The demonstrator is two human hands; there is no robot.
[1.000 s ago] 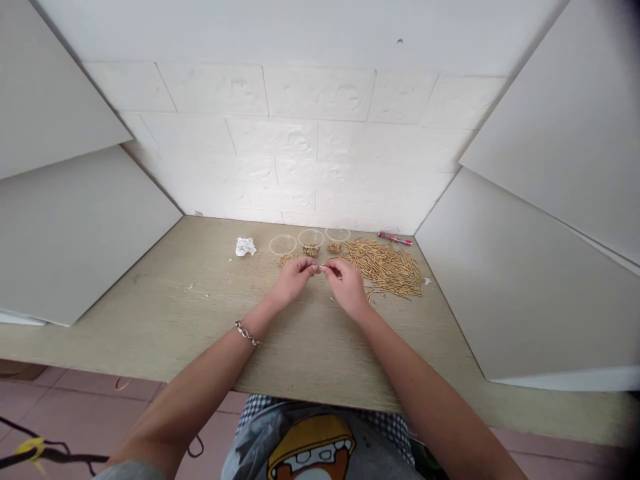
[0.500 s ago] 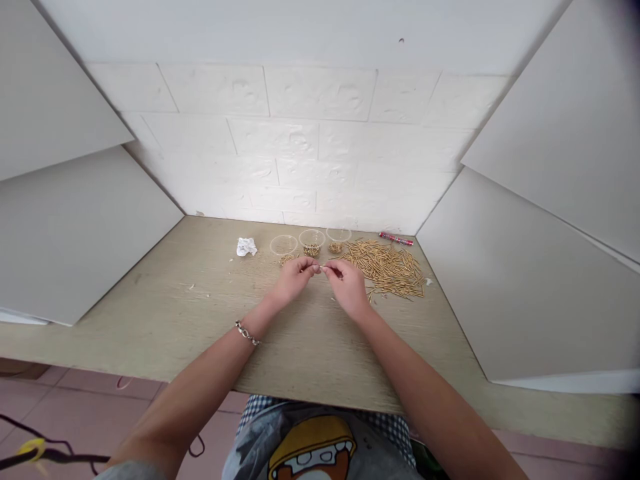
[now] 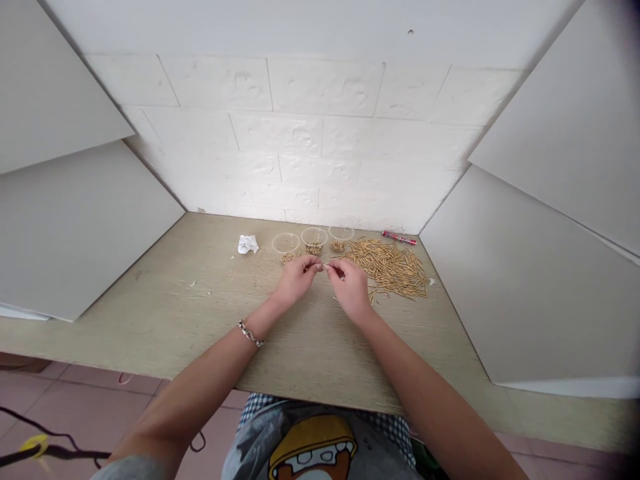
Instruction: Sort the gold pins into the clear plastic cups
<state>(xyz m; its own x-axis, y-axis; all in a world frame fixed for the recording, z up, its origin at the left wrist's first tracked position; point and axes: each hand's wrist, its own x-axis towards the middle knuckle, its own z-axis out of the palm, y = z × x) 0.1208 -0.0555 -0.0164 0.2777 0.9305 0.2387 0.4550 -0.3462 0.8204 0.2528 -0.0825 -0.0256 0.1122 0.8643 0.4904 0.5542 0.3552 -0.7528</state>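
My left hand and my right hand meet fingertip to fingertip over the middle of the table. Both are closed in a pinch on a tiny brass-coloured piece between them; most of it is hidden by the fingers. Just beyond my hands stand clear plastic cups, the left one, the middle one and the right one, with small gold-coloured parts at their bottoms. Right of my right hand spreads a heap of thin brass-coloured pins.
A crumpled white tissue lies left of the cups. Behind the pin heap is a red tube-like packet. White panels flank the wooden table, and a white brick-patterned wall closes the back.
The view has shifted slightly. My hands keep nearly the same place and pinch, with small finger movements at the brass-coloured piece.
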